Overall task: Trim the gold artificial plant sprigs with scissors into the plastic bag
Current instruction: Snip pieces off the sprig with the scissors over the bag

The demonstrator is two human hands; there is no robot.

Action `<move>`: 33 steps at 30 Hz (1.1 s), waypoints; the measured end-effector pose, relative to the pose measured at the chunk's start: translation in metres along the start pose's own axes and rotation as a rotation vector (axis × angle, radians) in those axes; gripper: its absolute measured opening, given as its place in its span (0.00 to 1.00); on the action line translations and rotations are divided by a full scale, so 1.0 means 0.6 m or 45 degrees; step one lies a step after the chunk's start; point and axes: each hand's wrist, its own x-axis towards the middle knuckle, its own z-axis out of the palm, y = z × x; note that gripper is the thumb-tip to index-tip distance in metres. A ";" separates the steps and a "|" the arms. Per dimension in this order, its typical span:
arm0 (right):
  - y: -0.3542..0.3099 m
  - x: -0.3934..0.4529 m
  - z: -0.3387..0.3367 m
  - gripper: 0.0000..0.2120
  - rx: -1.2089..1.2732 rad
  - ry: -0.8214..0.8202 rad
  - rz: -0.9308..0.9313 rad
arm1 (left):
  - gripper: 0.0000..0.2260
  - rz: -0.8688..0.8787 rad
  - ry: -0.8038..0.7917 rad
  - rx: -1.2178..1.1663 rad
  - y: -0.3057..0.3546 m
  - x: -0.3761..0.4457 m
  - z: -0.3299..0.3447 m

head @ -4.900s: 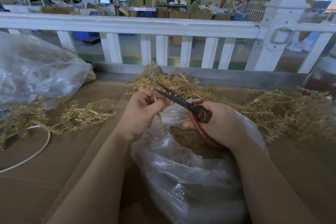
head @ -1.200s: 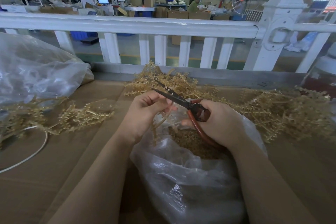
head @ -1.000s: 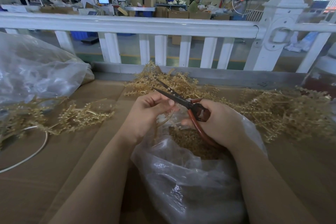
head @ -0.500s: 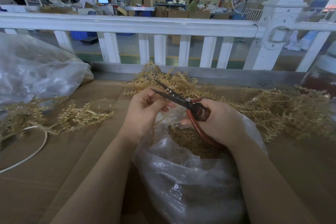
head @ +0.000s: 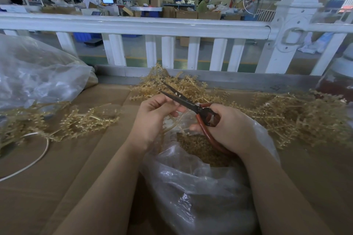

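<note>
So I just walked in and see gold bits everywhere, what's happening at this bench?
A person is trimming gold plant sprigs. The right hand grips red-handled scissors, blades parted. The left hand pinches a sprig stem above an open plastic bag that already holds cut gold pieces. Uncut sprigs lie piled on the cardboard around it.

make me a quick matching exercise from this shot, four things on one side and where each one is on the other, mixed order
Things:
1. scissors
2. white cord
3. clear bag of cut pieces
4. white fence

Places:
a. beyond the table's far edge
b. under both hands
c. in the right hand
d. on the cardboard, far left

Pairs: 1-c, 2-d, 3-b, 4-a
</note>
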 end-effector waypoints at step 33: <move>-0.004 0.001 -0.006 0.26 -0.008 -0.047 0.033 | 0.08 0.077 -0.009 0.277 0.004 -0.004 0.004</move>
